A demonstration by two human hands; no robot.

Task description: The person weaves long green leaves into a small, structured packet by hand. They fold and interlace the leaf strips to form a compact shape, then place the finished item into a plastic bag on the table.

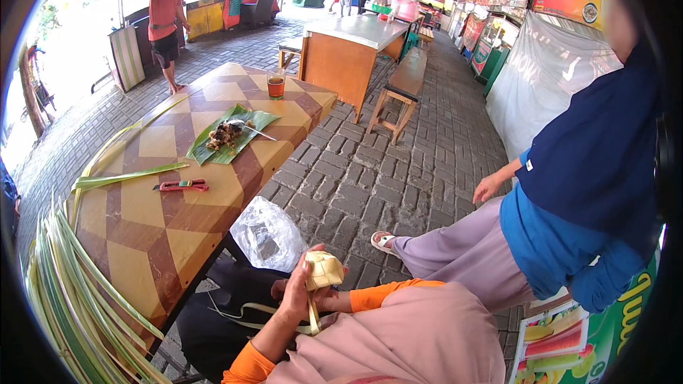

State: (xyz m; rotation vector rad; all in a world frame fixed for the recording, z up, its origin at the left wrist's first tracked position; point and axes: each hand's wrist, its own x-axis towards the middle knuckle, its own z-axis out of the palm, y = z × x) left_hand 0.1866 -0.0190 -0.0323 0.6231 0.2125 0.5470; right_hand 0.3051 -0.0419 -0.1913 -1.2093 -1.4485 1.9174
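A small pale-yellow woven palm-leaf pouch (324,271) is held up in front of my lap. My left hand (293,300) is closed round its left side, fingers reaching up along it. Close below and behind the pouch, my right hand (329,301) is closed against its underside; much of that hand is hidden. Loose leaf strips (314,318) hang from the pouch between my hands, and another trails off to the left. Long green and pale palm-leaf strips (78,291) droop over the near left edge of the patterned table (160,242).
On the table lie a red box cutter (182,185), a banana leaf (238,144) with food and a spoon, and a glass of tea (276,85). A clear plastic bag (267,235) sits beside the table. A person (569,171) in blue stands close at right; another (166,18) stands beyond the table.
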